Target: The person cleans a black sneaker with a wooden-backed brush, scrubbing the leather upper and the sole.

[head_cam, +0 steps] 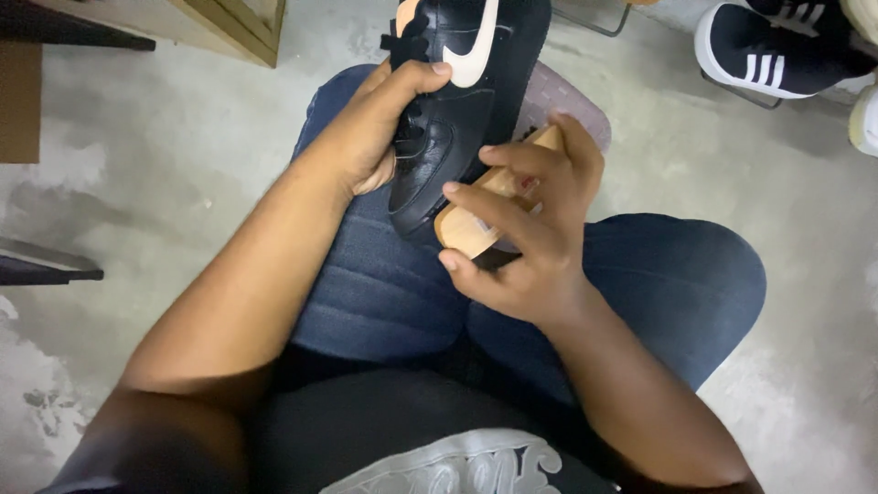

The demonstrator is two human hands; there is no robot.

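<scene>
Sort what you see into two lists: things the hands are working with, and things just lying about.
In use:
black shoe, gripped by the left hand
wooden brush, gripped by the right hand, against the shoe's toe

Lying about:
striped black shoe, top right on the floor
wooden furniture, top left
dark board at the left edge
</scene>
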